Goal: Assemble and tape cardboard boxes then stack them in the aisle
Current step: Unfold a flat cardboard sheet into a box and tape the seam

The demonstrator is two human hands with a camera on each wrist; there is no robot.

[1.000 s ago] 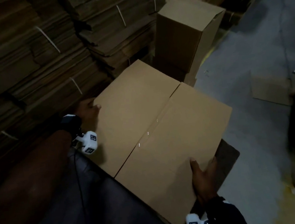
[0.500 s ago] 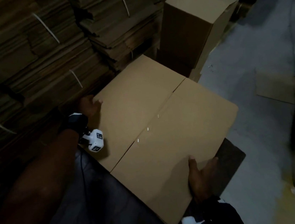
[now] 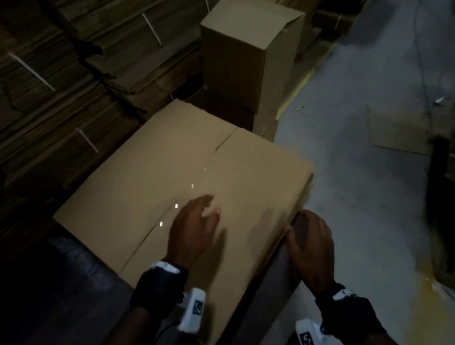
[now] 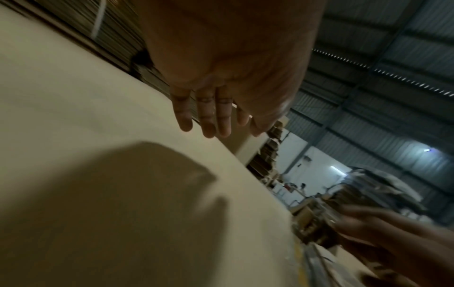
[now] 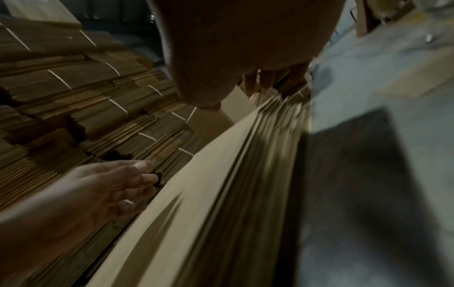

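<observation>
Flattened carton (image 3: 164, 177) lies on top of a stack of flat blanks, left hand (image 3: 196, 227) spread w/ straight fingers just over its face, right hand (image 3: 308, 237) curled on near-right edge; prob light, stiff, floppy at crease, so grab opposite edges.

Dim warehouse; grey concrete floor (image 3: 358, 173), yellow floor line (image 3: 300, 84), corrugated metal roof (image 4: 393, 64).
</observation>
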